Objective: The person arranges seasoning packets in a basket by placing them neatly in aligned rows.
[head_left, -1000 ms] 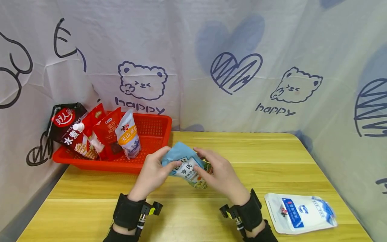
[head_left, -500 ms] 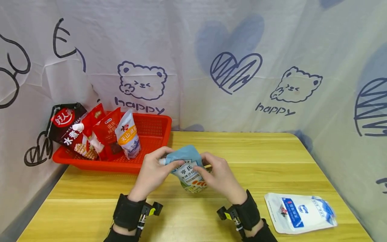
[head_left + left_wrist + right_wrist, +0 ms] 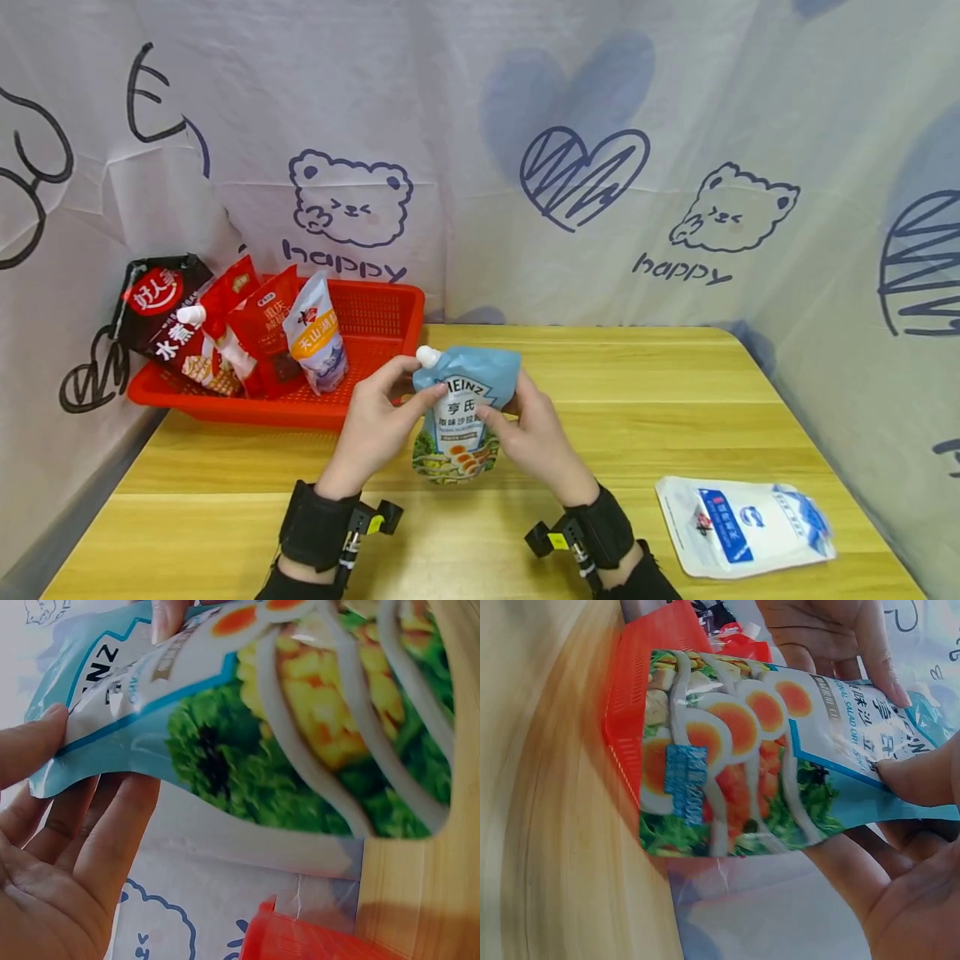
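Note:
A light blue Heinz salad dressing pouch (image 3: 457,417) is held upright above the table, its printed front toward the head camera and its white cap at the upper left. My left hand (image 3: 378,417) pinches the pouch's left side, thumb on the front and fingers behind. On the opposite side my right hand (image 3: 536,437) grips it the same way. In the left wrist view the pouch (image 3: 300,727) shows salad and corn pictures, with the left thumb pressed on its face. Egg slices printed on the pouch (image 3: 735,750) fill the right wrist view.
A red plastic basket (image 3: 382,333) stands at the back left of the wooden table (image 3: 600,375). In it lean a black pouch (image 3: 161,300), red pouches (image 3: 273,325) and a white-and-orange pouch (image 3: 318,333). A white-and-blue bag (image 3: 750,529) lies flat at the right.
Both hands have turned the salad dressing pouch from a slant to upright, so its front and white cap now show. The right hand has shifted slightly left.

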Demonstrator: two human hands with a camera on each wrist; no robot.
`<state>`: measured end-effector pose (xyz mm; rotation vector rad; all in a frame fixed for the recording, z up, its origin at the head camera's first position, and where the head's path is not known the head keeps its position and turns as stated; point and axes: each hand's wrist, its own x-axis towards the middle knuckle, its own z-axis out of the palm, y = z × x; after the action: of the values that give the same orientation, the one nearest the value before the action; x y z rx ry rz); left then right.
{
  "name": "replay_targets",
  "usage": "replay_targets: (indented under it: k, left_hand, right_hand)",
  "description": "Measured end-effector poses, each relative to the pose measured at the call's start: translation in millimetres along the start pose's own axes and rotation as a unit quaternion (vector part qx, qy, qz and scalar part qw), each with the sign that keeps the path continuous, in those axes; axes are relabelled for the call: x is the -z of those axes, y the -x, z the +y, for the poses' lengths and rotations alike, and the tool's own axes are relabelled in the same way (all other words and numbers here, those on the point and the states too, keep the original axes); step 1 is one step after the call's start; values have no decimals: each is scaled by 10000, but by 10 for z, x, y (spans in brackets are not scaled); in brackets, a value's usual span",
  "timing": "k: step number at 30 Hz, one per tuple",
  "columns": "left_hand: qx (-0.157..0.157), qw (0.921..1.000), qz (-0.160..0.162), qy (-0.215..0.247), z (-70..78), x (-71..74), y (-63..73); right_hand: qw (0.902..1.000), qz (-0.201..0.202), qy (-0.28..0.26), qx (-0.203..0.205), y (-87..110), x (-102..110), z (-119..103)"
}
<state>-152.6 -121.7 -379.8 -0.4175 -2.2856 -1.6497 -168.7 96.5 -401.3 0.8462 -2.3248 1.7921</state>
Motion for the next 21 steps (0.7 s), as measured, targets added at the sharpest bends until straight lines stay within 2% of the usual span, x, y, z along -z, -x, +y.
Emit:
replay_targets:
  k: [6,11,15,21]
  left_hand:
    - [-133,9996,106,-227,-14,15,3]
    - [-94,9993,245,-276,-10,14,25]
    - [-163,9984,462,-293,28,30,27]
    - [-220,9945,993,-234,126,107,14]
  right_hand:
    - [9982,-319,-225,-453,6,-25,-4]
    - [9976,-362,-258,-524,9,-31,21]
    - [9984,-252,-227,-451,5,-30,33]
    - [9983,-115,-267,-514,1,-38,59]
